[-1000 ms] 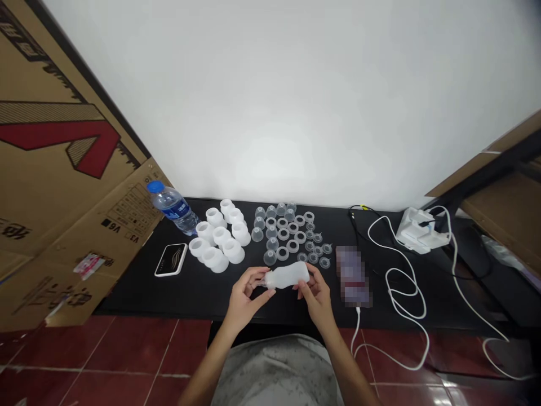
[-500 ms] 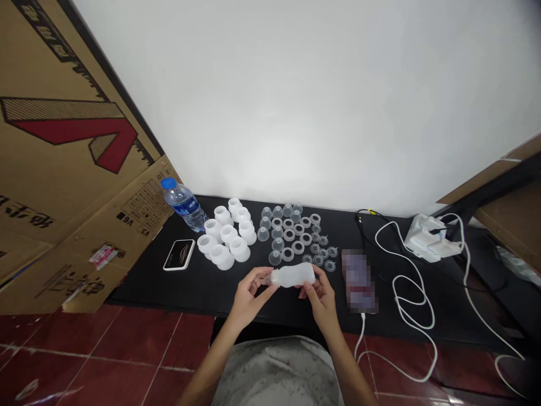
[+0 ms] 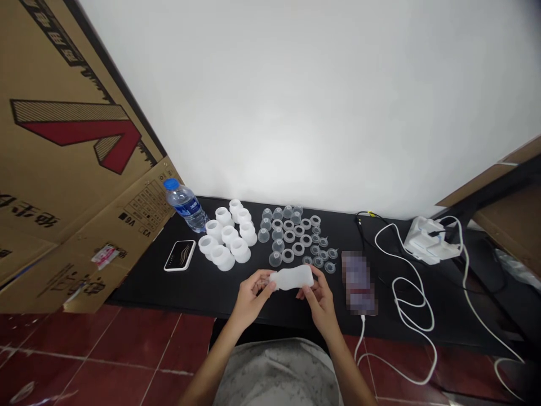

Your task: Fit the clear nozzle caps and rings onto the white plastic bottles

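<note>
White plastic bottle [image 3: 292, 277] in both hands [image 3: 250, 299] [image 3: 320, 301]

We've got a frosted white bottle [image 3: 291, 277] glowing milky against the black worktop [image 3: 139, 287]! Beside it, white cups [image 3: 240, 250] and clear domes [image 3: 275, 259] stand out, and a water bottle [image 3: 185, 206] shows a blue cap and blue label. A black power bank [image 3: 180, 255] carries pale wavy lines inside a white rim. Over on the brown cardboard [image 3: 76, 135], we spot a red chevron edged with black hatching. Below, dark red floor tiles [image 3: 97, 338] run with pale grout lines, and a white cable [image 3: 412, 299] loops across the black.
</note>
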`<state>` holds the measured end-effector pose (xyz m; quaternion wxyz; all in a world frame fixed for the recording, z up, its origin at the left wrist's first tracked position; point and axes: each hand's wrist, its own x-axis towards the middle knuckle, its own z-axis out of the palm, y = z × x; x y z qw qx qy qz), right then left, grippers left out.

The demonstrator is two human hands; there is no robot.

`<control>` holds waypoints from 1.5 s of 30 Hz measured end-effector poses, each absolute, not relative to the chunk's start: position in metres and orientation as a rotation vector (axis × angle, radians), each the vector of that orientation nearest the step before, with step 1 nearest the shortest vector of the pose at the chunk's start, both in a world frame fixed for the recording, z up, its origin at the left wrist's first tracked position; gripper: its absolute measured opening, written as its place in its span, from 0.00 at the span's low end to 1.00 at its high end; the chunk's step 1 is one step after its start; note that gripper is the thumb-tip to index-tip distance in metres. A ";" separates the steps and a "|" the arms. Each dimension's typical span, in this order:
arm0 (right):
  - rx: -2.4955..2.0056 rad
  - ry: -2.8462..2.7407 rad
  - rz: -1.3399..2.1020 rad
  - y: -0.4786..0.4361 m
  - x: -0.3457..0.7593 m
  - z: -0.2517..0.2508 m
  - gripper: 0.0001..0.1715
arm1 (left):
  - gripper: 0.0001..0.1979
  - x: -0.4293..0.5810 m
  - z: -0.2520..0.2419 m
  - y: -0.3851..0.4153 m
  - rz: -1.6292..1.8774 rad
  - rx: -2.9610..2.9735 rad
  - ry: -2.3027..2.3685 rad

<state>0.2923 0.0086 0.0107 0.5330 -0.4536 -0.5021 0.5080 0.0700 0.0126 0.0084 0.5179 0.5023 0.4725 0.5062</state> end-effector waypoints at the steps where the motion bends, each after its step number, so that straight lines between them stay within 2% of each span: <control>1: -1.082 -1.201 1.201 0.009 0.293 0.011 0.31 | 0.19 0.070 0.008 0.012 1.220 1.201 1.125; 11: -1.166 -1.229 1.123 0.009 0.293 0.008 0.26 | 0.21 0.066 0.007 0.012 1.241 1.207 1.116; 20: -1.155 -1.214 1.147 0.005 0.293 0.016 0.26 | 0.24 0.065 0.006 0.010 1.261 1.164 1.075; 24: -1.131 -1.208 1.162 0.005 0.293 0.019 0.27 | 0.21 0.066 0.009 0.012 1.237 1.164 1.097; 45: -1.147 -1.263 1.116 0.006 0.293 0.017 0.23 | 0.18 0.063 -0.003 0.011 1.205 1.212 1.109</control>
